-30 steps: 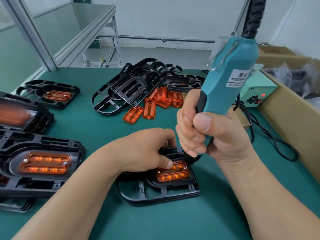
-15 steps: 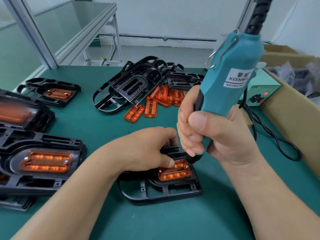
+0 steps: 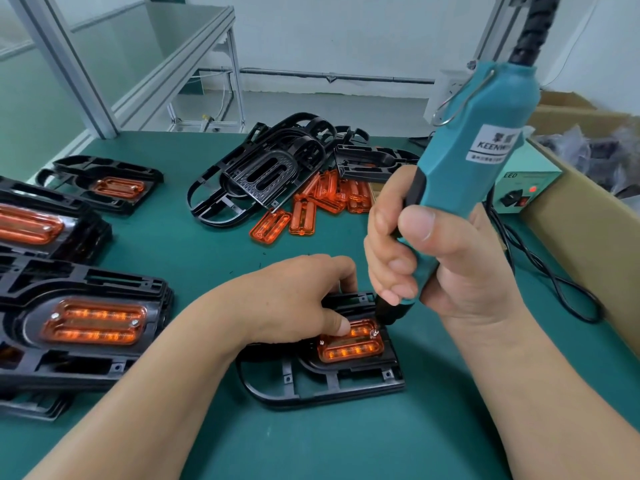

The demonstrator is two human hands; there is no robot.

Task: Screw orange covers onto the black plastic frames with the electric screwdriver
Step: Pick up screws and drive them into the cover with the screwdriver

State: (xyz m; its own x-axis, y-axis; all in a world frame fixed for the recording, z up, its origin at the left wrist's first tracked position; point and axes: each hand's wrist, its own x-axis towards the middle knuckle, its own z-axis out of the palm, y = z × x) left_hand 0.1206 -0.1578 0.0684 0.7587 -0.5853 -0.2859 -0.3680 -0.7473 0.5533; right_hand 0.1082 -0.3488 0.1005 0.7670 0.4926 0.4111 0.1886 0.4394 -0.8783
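At the left of the green bench (image 3: 194,258), finished frames (image 3: 69,362) lie stacked, their orange inserts running left to right. Near the middle, close to the person, the left hand (image 3: 298,299) grips the black frame (image 3: 322,386), which lies flat, with fingers curled over its far edge and the thumb pressing the orange cover (image 3: 349,349), whose long axis also runs left to right. The right hand (image 3: 436,261) is wrapped around the electric screwdriver (image 3: 478,157), which points bit-down at a screw (image 3: 373,333) on the cover's far right corner and leans up to the right, its label reading "KEENW"; beside it stands a small box (image 3: 519,185) marked "LED", and a cardboard box (image 3: 588,237) holds dark bagged parts (image 3: 588,147).
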